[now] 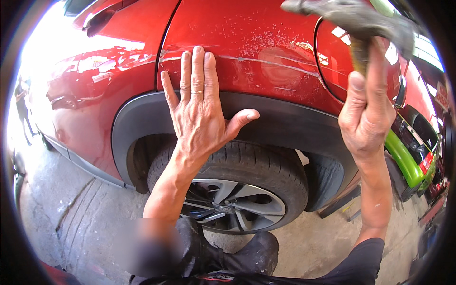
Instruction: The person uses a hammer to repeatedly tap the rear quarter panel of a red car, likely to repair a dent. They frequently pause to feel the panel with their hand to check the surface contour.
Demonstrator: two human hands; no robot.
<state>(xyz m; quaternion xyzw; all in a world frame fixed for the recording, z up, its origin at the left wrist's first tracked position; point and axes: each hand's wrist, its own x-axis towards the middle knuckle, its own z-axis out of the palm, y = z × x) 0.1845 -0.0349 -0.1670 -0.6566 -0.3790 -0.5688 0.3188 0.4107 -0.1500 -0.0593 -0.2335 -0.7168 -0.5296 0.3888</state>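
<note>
The left hand (199,114) lies flat, thumb spread, at eleven o'clock on the scratched red car (266,73), whose wheel (232,204) sits at six. Toward two o'clock, the right hand (366,111) grips a blurred hammer (358,21).

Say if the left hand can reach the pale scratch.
Likely yes: the left hand is empty and spread over the red panel beside the pale scratch, with nothing visible between them.

Two bare hands (199,118) (368,121), one hammer (363,21), one spoked wheel (225,209), one fuel flap (338,66)
</note>
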